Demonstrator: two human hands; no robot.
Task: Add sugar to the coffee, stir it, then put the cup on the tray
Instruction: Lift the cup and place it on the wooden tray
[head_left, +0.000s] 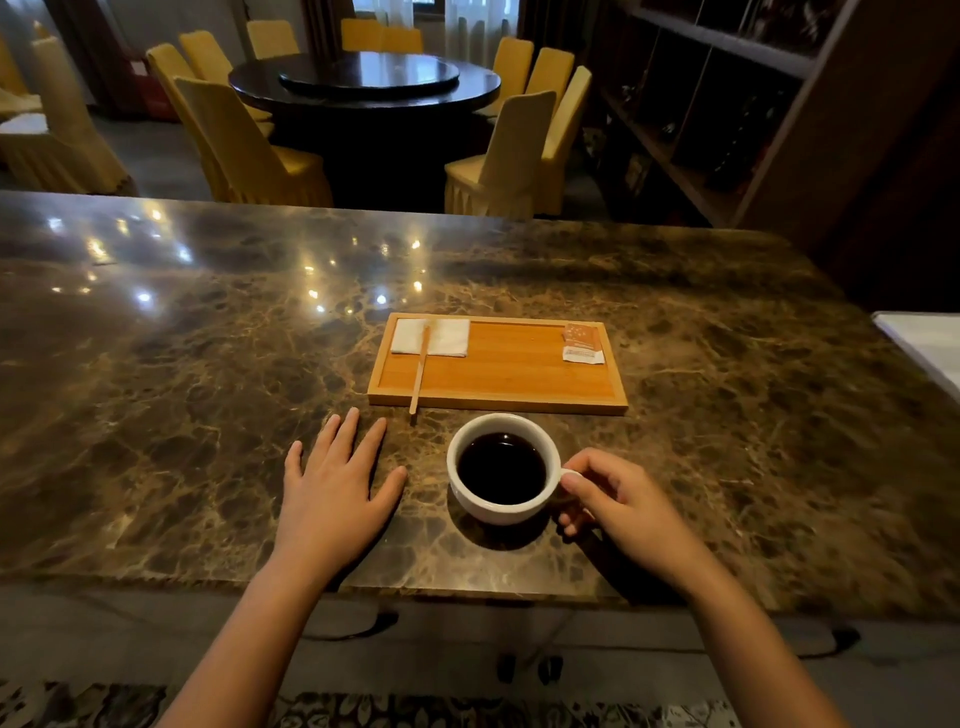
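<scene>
Pinched on the handle of the white coffee cup (501, 470), my right hand (621, 501) holds it on the marble counter (208, 338), just before the wooden tray (498, 387). Full, breakable china: I'd lift level. My left hand (335, 483) lies flat, fingers spread. Sugar packet (583, 343) looks light, tearable.

Ceiling lights are glinting off the brown marble surface (208, 322). Beyond, yellow-covered chairs (244, 150) are ringing a dark round table (363, 85); dim wooden shelving (727, 104), contents unclear, is lining the right.

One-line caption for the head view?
Right hand grips cup handle; left hand flat on counter; sugar packet on tray.
</scene>
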